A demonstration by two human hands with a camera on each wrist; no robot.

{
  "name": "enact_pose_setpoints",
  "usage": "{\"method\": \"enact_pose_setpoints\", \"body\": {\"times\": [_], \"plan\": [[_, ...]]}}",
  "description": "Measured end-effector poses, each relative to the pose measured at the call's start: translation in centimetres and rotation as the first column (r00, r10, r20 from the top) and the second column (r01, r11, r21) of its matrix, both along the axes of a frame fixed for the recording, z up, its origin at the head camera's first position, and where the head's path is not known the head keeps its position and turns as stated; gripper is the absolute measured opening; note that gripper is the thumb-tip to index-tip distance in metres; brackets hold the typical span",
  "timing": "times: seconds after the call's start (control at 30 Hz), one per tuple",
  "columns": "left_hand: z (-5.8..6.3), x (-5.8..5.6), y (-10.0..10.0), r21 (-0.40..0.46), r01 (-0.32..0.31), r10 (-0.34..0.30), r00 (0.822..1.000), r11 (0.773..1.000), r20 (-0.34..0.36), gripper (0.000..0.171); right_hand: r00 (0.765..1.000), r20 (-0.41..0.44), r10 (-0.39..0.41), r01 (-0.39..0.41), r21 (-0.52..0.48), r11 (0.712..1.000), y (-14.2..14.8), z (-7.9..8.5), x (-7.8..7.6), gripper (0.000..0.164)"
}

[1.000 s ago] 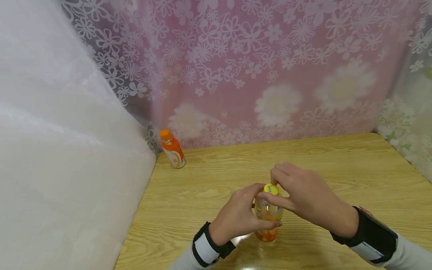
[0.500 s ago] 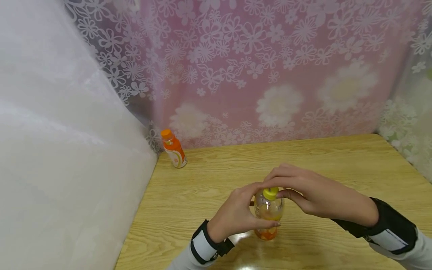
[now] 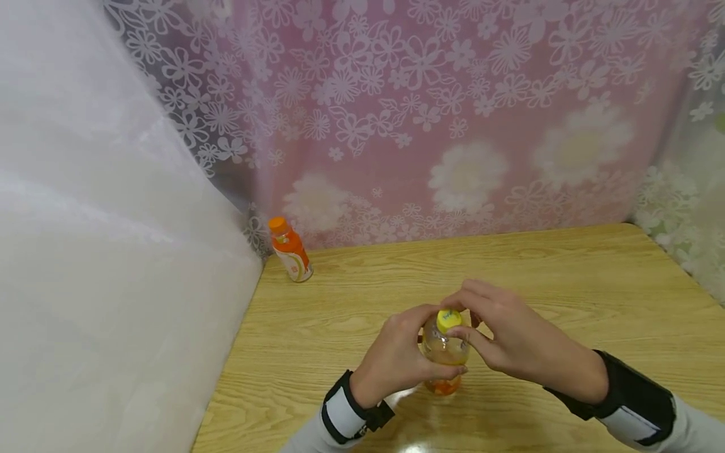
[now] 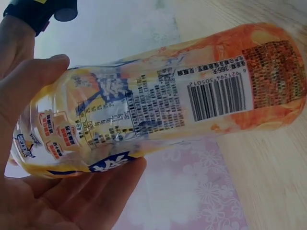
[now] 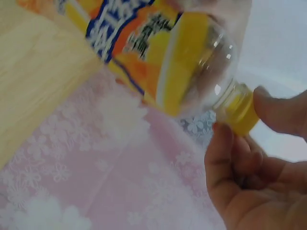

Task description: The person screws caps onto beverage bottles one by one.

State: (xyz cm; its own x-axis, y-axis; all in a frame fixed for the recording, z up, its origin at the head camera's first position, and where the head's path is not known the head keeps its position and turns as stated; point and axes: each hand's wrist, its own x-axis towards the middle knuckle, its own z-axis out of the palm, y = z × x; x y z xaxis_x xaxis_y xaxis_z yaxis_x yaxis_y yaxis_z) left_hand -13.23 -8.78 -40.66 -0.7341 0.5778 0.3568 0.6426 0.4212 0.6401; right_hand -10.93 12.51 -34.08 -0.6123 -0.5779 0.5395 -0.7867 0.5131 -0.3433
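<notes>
A clear drink bottle [image 4: 158,96] with an orange and yellow label stands upright on the wooden table. My left hand [image 3: 399,355] grips its upper body, thumb on one side and fingers on the other. The lower part, in the left wrist view, shows a barcode and orange contents. On the bottle's neck sits a yellow cap [image 5: 242,111]. My right hand [image 3: 510,327] pinches this cap between thumb and fingers, as the right wrist view also shows. The bottle's middle is partly hidden behind the left thumb in the head view.
A second bottle [image 3: 291,251], orange with an orange cap, stands at the table's back left corner. A white sheet [image 3: 124,251] borders the left side, and a pink floral curtain [image 3: 385,163] hangs behind the wooden table [image 3: 340,314].
My right hand has turned around the cap, rolling over it and then back while shifting right and returning. The bottle has moved slightly left and away, still in my left hand.
</notes>
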Motion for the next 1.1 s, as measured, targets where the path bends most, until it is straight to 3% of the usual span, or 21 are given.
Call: {"method": "enact_pose_setpoints", "body": {"times": [0.13,0.23,0.37,0.47,0.57,0.67,0.73,0.83,0.9,0.97,1.1], "plan": [[0.1,0.4,0.5,-0.012,-0.056,0.056,0.998,0.998,-0.010,0.059,0.993,0.022,-0.117,0.117,-0.036,0.992,-0.6,-0.5,0.5,0.031],[0.6,0.9,1.1,-0.021,-0.135,0.134,0.990,0.991,-0.033,0.056,0.980,0.030,-0.197,0.199,-0.072,0.977,-0.9,-0.6,0.9,0.029],[0.9,1.6,2.0,-0.051,-0.269,0.261,0.956,0.962,-0.131,0.063,0.956,0.021,-0.293,0.294,-0.119,0.948,-1.2,-0.8,1.1,0.029],[1.0,1.8,2.2,-0.079,-0.333,0.314,0.931,0.940,-0.186,0.072,0.953,0.005,-0.304,0.301,-0.134,0.944,-1.2,-0.8,0.9,0.029],[1.1,1.6,1.8,-0.084,-0.285,0.271,0.951,0.955,-0.147,0.075,0.967,-0.003,-0.254,0.252,-0.100,0.962,-0.3,-0.2,0.4,0.031],[1.3,1.3,1.0,-0.068,-0.166,0.161,0.984,0.984,-0.076,0.075,0.993,0.031,-0.117,0.118,-0.036,0.992,1.1,0.9,-0.2,0.044],[1.5,1.0,0.6,-0.057,-0.085,0.082,0.996,0.995,-0.043,0.076,0.998,0.062,0.012,-0.012,-0.002,1.000,1.9,1.6,-0.8,0.051],[1.7,0.8,0.2,-0.037,0.007,-0.007,1.000,0.999,-0.007,0.077,0.969,0.130,0.211,-0.215,0.016,0.976,2.5,2.2,-1.5,0.052],[1.8,0.8,0.2,-0.030,0.050,-0.049,0.999,0.998,0.020,0.080,0.941,0.163,0.295,-0.300,0.004,0.954,2.6,2.2,-1.9,0.048],[1.8,0.8,0.2,-0.033,0.064,-0.063,0.998,0.997,0.033,0.080,0.924,0.180,0.339,-0.340,-0.024,0.940,2.6,2.0,-2.1,0.044],[1.8,1.0,0.1,-0.039,0.047,-0.046,0.999,0.998,0.025,0.076,0.938,0.131,0.320,-0.314,-0.064,0.947,2.2,1.4,-2.0,0.041]]}}
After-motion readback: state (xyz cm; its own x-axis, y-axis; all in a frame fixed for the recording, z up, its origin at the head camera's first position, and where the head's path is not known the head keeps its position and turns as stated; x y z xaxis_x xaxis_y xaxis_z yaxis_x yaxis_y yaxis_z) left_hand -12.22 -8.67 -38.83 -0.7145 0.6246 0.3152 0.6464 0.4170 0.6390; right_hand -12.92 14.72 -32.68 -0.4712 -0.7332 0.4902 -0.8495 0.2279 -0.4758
